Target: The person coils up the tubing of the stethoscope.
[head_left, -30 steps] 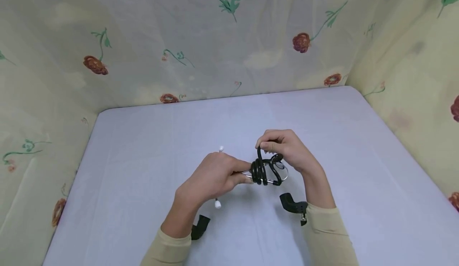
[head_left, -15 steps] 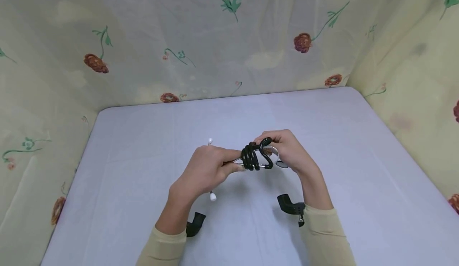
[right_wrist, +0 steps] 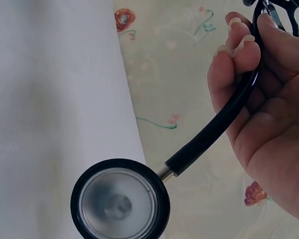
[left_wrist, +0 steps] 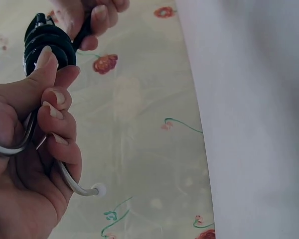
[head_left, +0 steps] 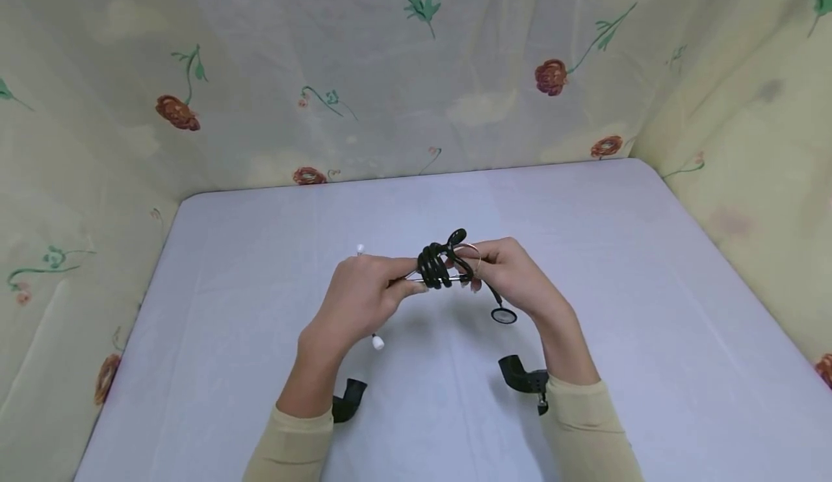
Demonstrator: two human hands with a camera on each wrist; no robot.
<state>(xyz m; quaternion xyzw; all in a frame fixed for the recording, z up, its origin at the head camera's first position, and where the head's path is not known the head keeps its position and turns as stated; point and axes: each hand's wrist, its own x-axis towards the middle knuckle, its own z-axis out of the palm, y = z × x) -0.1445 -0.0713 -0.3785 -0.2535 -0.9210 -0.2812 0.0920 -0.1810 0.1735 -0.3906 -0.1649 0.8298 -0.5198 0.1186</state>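
Observation:
A stethoscope (head_left: 432, 265) is held above the table between both hands, its black tubing wound in several turns round the metal ear tubes (left_wrist: 75, 185). My left hand (head_left: 360, 294) grips the ear tubes, its thumb on the coil in the left wrist view. White ear tips (head_left: 378, 342) stick out on both sides of that hand. At the coil's right end, my right hand (head_left: 516, 276) pinches the free tubing (right_wrist: 214, 132). The round chest piece (right_wrist: 118, 204) dangles below the right hand. The right fingers partly hide the coil's right end.
A white-covered table (head_left: 260, 251) lies beneath the hands. Flower-patterned cloth (head_left: 403, 70) hangs behind it and along both sides. Black mounts (head_left: 520, 375) protrude from both wrists, below the hands.
Both hands and the stethoscope have shifted left and slightly away. The right hand has come down from above the coil to its right end, and the chest piece now hangs below it.

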